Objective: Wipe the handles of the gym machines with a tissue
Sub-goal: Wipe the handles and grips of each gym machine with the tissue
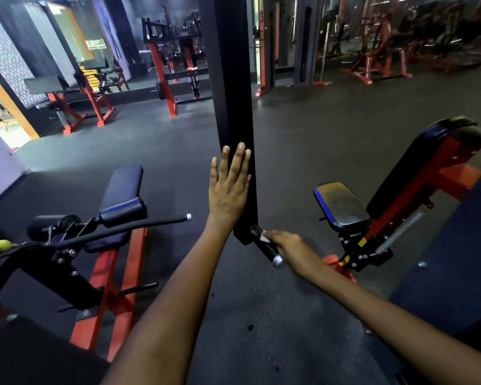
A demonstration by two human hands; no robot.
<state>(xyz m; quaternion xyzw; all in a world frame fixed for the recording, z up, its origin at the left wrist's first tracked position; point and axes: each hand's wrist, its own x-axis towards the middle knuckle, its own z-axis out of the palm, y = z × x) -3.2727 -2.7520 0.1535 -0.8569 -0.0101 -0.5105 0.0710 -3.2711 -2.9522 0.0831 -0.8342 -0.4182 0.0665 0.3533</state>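
A: Nearest first. Hands?

B: Right hand (288, 244), fingers curled round a black handle (263, 245) and pressing a white tissue (264, 237) onto it. Only a small bit of the tissue shows, at the fingertips, near the upper end of the handle.

A: Where does the handle sit?

B: It juts from the bottom of a black upright beam (233, 107) and slants down toward the camera, ending in a silver cap (277, 261).

A: Left hand?

B: Left hand (228, 187) flat against the beam, above the handle, fingers straight and slightly spread, holding nothing.

A: Left of the arms?

B: A red-framed machine (106, 287) with a black pad (121, 194), a thin black bar with a silver tip (188, 217), and a yellow-green knob (1, 245) at the near-left edge.

A: Right side?

B: A seat (340, 207), black with blue trim and a dull worn top, its backrest (428, 162) tilted, on a red frame; a coil spring (400, 232) beside it.

A: Farther out?

B: Dark rubber floor (317, 129). Beyond it, more red-and-black machines (172, 68) at left centre, a bench (53, 87) at far left, blurred red racks (386, 56) at upper right.
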